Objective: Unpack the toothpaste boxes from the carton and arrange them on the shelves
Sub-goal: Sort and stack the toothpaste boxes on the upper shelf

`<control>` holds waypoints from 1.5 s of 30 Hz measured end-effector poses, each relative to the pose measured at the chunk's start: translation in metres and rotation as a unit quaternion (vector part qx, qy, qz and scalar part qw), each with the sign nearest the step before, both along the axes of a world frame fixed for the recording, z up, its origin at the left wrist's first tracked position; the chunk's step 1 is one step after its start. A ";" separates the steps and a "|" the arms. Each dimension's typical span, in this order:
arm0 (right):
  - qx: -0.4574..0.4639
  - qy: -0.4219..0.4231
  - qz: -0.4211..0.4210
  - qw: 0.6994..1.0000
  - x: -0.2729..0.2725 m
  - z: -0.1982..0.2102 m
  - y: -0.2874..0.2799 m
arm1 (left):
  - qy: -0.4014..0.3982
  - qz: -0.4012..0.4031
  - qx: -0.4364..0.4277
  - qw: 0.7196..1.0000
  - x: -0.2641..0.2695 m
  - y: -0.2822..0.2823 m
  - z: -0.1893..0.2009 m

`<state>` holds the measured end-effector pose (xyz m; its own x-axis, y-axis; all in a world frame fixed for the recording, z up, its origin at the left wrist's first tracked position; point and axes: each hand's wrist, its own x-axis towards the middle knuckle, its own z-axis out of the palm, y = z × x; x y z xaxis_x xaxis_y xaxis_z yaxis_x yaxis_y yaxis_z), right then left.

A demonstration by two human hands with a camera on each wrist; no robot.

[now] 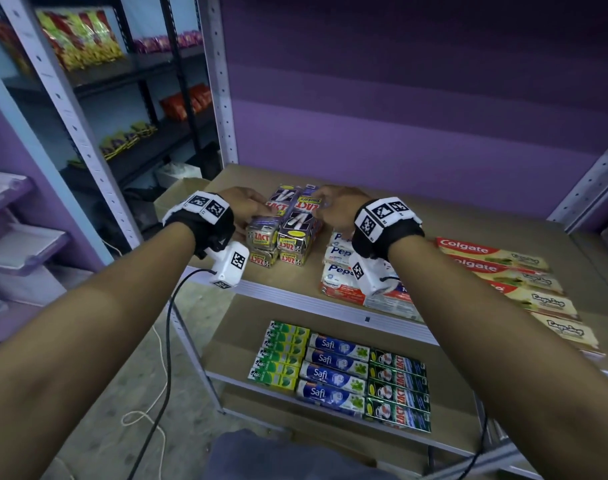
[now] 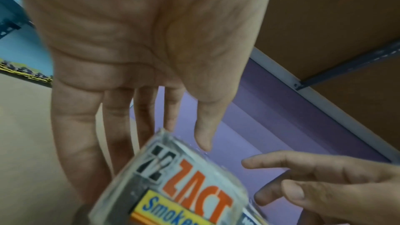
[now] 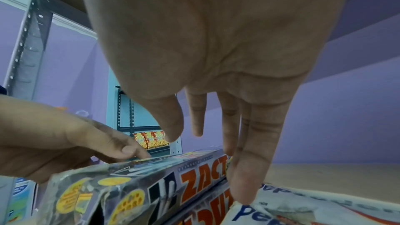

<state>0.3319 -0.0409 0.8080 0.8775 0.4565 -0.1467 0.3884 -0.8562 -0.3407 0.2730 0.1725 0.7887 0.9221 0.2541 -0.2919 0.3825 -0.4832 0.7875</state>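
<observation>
From the head view, my left hand and right hand flank the stacked Zact boxes near the upper shelf front-left corner; Pepsodent and Colgate lie rightward, Safi below. The left wrist view reads "ZACT Smokers", fingers straight alongside. In the right wrist view, straight fingers touch the stack's side.

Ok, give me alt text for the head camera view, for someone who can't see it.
Left hand and right hand press straight fingers against a stack of purple Zact boxes on a shelf, beside Pepsodent boxes and Colgate boxes.
</observation>
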 end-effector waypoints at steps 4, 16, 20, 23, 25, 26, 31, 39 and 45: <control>0.010 0.014 -0.001 1.000 0.000 -0.002 0.004 | 0.020 -0.035 -0.010 0.999 0.004 0.006 -0.001; -0.025 0.032 0.013 0.999 -0.006 -0.002 0.017 | -0.038 0.034 -0.065 0.997 0.007 0.049 -0.021; -0.018 0.020 0.015 1.000 -0.008 -0.006 0.025 | -0.052 0.073 -0.032 0.995 0.008 0.073 -0.028; -0.003 0.023 0.012 1.000 -0.009 -0.009 0.033 | -0.053 0.097 0.000 0.994 0.009 0.086 -0.036; 0.008 0.034 0.005 0.999 -0.008 -0.011 0.037 | -0.058 0.107 0.025 0.992 0.008 0.091 -0.042; 0.013 0.042 0.002 0.999 -0.008 -0.011 0.038 | -0.061 0.110 0.036 0.991 0.008 0.093 -0.044; 0.019 0.051 -0.012 0.998 -0.004 -0.014 0.047 | -0.064 0.101 0.105 0.987 0.009 0.101 -0.052; 0.129 0.043 -0.062 0.989 0.005 -0.014 0.063 | -0.024 0.073 0.161 0.984 0.012 0.106 -0.046; 0.161 0.082 -0.044 0.983 0.003 -0.012 0.099 | -0.005 0.066 0.083 0.994 0.009 0.114 -0.048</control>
